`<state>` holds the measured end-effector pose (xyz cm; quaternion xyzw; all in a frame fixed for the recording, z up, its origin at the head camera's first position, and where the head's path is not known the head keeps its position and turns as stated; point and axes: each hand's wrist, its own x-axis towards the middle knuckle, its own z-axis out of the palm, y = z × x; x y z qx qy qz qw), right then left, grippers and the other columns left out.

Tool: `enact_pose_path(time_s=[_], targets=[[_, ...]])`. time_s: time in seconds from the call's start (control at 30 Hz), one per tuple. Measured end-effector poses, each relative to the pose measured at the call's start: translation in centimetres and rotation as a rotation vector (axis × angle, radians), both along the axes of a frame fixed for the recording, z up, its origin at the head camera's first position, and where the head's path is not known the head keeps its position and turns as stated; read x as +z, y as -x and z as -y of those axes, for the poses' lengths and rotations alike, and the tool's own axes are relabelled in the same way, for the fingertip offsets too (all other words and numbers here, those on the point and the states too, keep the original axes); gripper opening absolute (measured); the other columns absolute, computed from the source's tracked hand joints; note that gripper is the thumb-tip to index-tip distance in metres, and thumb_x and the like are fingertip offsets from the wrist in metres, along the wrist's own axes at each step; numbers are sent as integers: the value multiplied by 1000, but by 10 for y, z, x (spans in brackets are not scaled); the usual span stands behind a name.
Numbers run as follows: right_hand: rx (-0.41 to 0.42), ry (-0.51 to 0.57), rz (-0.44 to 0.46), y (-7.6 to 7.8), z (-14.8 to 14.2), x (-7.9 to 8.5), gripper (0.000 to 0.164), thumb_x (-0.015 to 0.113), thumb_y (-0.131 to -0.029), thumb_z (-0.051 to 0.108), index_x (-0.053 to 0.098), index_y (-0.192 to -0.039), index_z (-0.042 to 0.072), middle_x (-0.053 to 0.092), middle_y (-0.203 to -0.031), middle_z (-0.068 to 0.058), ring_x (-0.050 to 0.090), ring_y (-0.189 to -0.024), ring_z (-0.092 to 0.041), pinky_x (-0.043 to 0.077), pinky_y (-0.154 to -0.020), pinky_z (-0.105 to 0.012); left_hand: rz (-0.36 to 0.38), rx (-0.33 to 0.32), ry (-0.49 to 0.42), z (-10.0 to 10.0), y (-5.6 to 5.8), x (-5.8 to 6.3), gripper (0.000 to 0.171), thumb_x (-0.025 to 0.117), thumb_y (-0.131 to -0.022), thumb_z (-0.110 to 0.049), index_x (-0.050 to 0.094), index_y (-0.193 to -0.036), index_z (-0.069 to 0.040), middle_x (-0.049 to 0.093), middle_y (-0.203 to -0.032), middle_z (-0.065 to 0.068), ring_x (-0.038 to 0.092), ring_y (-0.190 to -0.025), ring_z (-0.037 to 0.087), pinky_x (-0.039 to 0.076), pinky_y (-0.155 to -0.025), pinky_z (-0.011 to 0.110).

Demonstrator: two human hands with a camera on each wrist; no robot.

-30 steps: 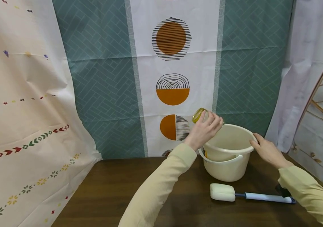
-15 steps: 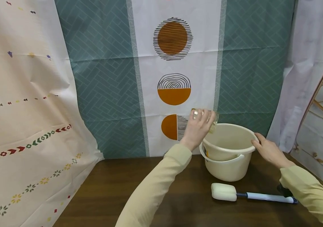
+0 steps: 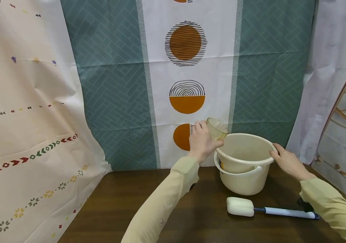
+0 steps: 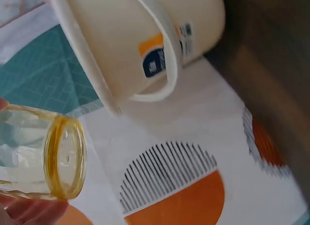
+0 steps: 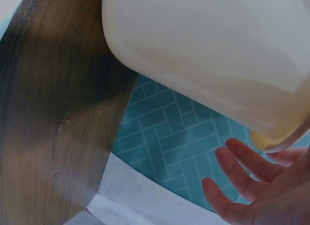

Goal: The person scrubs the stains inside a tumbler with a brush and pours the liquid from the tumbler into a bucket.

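Observation:
My left hand [image 3: 202,140] holds a clear yellowish drinking glass [image 3: 216,130], tilted just left of the cream bucket's rim. In the left wrist view the glass [image 4: 65,157] shows a thick amber end, with fingers along its side. The cream bucket [image 3: 244,182] stands upright on the table, its white handle hanging down the near side. My right hand [image 3: 288,162] grips the bucket's right rim, thumb over the edge. In the right wrist view its other fingers [image 5: 247,169] spread loosely outside the bucket. What lies at the bucket's bottom is hidden.
A sponge brush with a white head [image 3: 240,206] and a pale blue handle lies in front of the bucket on the dark wooden table [image 3: 142,199]. Small drops [image 5: 59,129] dot the wood. Patterned cloths [image 3: 115,101] hang behind and at both sides.
The left hand has moved left, away from over the bucket's opening, and turned the glass so its mouth faces more upward. The right hand stays at the rim.

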<state>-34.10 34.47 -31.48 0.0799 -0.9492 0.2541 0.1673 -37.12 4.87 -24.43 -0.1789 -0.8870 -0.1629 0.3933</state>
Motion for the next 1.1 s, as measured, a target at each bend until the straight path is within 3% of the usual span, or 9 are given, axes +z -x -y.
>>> enact_pose_path(time_s=[0.23, 0.43, 0.77, 0.93, 1.1], targets=[[4, -2, 10, 1, -1, -3, 60, 28, -98, 34, 19, -132, -15, 32, -121, -44, 36, -106, -56, 29, -81, -63, 230, -49, -330, 8, -5, -1, 75, 73, -61, -55, 41, -104, -3, 43, -91, 8, 50, -75, 21, 45, -60, 33], [10, 1, 13, 1, 0, -2, 61, 28, -98, 35, 18, -132, -15, 31, -121, -44, 35, -106, -57, 29, -81, -63, 348, -88, -508, 14, -10, 3, 82, 72, -63, -55, 39, -116, -1, 47, -100, 10, 52, -74, 24, 45, -62, 34], [12, 6, 16, 1, -3, -3, 61, 27, -98, 35, 17, -132, -15, 32, -120, -44, 36, -105, -57, 30, -80, -63, 353, -102, -547, 24, -12, 5, 82, 71, -64, -54, 39, -117, -1, 48, -101, 11, 52, -74, 24, 44, -61, 35], [11, 4, 12, 2, -3, -3, 61, 27, -98, 35, 18, -132, -14, 32, -120, -44, 36, -104, -57, 30, -79, -63, 357, -112, -529, 33, -15, -2, 76, 72, -64, -55, 39, -108, -2, 44, -89, 7, 48, -67, 22, 41, -56, 33], [7, 3, 15, 1, -2, -1, 62, 27, -98, 35, 17, -133, -15, 31, -120, -44, 35, -105, -57, 29, -80, -63, 370, -163, -515, 43, -23, -11, 73, 71, -64, -55, 36, -101, -3, 42, -85, 8, 45, -62, 22, 38, -53, 31]])
